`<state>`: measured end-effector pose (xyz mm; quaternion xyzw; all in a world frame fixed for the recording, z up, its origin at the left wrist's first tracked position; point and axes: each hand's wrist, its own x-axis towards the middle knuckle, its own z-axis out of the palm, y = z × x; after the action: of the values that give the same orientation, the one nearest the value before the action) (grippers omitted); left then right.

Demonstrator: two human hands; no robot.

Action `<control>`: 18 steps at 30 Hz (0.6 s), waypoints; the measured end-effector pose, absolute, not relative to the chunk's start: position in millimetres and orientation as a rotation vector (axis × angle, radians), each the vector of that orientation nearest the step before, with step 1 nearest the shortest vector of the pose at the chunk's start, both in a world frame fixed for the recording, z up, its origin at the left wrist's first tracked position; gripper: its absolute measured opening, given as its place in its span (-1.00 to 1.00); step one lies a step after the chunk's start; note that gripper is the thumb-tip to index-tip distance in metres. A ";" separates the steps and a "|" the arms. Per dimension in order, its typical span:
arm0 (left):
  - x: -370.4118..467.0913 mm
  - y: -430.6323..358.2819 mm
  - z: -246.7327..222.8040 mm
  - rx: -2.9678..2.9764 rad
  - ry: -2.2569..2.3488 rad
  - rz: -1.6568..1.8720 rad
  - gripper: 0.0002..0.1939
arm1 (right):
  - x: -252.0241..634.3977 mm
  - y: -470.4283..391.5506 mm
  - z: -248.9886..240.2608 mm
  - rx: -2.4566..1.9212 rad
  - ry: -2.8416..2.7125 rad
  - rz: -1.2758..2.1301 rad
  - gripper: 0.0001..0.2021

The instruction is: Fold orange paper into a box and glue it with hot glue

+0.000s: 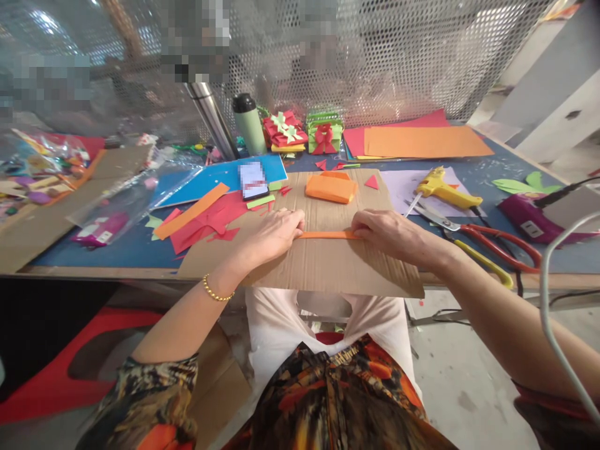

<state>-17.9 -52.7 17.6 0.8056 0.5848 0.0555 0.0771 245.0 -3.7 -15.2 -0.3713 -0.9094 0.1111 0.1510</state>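
A narrow orange paper strip stretches level between my two hands, just over a sheet of brown cardboard. My left hand is closed on the strip's left end. Its right end is gripped by my right hand, fingers curled; the fingertips of both hands are partly hidden. Beyond the strip, a folded orange paper piece lies on the cardboard, with a small red paper triangle to its right.
Right of the cardboard lie a yellow glue gun, red-handled scissors and a purple power socket. Left are a phone and red paper scraps. Behind stand a green bottle, a steel flask and a green paper bag.
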 end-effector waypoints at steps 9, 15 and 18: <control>-19.5 -58.0 4.5 2.743 1.793 0.154 -0.84 | 246.3 -18.0 -15.5 -1.101 -2.597 -0.162 -0.86; -7.4 -68.6 -5.0 3.175 1.633 0.079 -0.72 | 251.3 -34.6 -17.6 -1.084 -2.588 -0.353 -0.79; 0.0 -75.1 -9.0 3.243 1.660 0.023 -0.71 | 254.7 -45.2 -20.5 -1.024 -2.603 -0.357 -0.79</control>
<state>0.0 -75.1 -9.0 0.8624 0.4414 0.0061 -0.2480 254.7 -45.2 -20.5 -0.3585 -0.9112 -0.1248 0.1600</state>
